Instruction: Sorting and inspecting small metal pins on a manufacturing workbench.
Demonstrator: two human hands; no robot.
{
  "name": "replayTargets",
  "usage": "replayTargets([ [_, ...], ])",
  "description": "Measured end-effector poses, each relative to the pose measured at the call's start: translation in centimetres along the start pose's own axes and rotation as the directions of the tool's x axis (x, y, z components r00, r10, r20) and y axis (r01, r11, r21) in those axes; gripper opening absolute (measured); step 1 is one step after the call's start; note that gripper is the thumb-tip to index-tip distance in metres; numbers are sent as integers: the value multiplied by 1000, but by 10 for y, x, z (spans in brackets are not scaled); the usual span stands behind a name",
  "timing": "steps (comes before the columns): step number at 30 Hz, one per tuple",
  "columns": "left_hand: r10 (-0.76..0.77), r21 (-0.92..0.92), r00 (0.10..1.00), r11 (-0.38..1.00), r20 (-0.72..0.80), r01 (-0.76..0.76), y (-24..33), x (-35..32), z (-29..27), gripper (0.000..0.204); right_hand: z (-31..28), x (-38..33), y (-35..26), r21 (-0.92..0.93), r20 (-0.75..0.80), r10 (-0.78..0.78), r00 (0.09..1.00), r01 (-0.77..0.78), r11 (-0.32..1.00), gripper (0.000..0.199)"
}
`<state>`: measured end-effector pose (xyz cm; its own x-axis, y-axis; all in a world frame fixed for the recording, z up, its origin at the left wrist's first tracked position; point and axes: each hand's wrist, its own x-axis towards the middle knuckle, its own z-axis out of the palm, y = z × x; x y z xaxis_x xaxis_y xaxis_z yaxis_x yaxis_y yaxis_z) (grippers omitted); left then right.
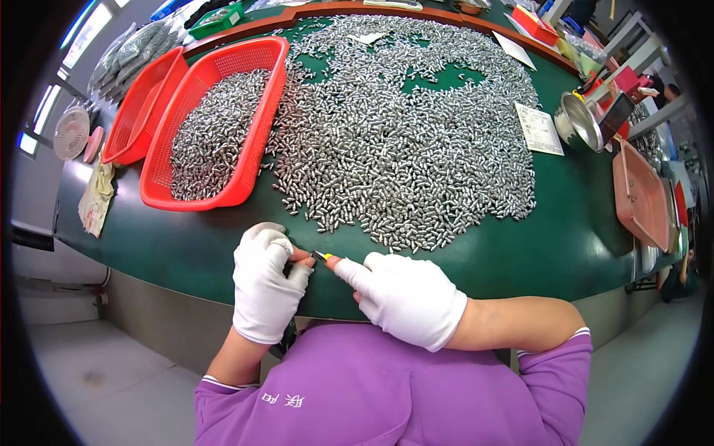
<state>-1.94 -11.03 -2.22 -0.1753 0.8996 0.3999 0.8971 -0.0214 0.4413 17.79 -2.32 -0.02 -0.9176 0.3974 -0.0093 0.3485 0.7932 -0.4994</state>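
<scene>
Both of my hands wear white gloves with some fingertips bare, and they meet at the near edge of the green table. My right hand (405, 297) is closed around a slim tool (322, 256) with a yellow and black end. The tool's tip points left, up against the fingers of my left hand. My left hand (269, 282) is pinched, thumb against finger; whatever it holds is too small and hidden to name. Just beyond my hands spreads a wide layer of small silvery metal parts (416, 163), bullet-shaped.
To the left, a red perforated basket (154, 175) holds more of the metal parts, beside another red basket (123, 149). Paper slips (539, 128), a metal bowl (584, 123) and a pink tray (632, 201) are on the right. A raised wooden rim (320, 10) runs along the back.
</scene>
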Motion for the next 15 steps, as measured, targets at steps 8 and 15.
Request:
replayTargets([
  [8, -10, -20, 1000, 1000, 4, 10, 0, 0, 0, 34, -2, 1, -1, -7, 61, 6, 998, -6, 1000, 50],
  [15, -9, -22, 1000, 1000, 8, 9, -2, -1, 1, 35, -6, 12, 15, 110, 114, -77, 991, 64, 992, 47],
])
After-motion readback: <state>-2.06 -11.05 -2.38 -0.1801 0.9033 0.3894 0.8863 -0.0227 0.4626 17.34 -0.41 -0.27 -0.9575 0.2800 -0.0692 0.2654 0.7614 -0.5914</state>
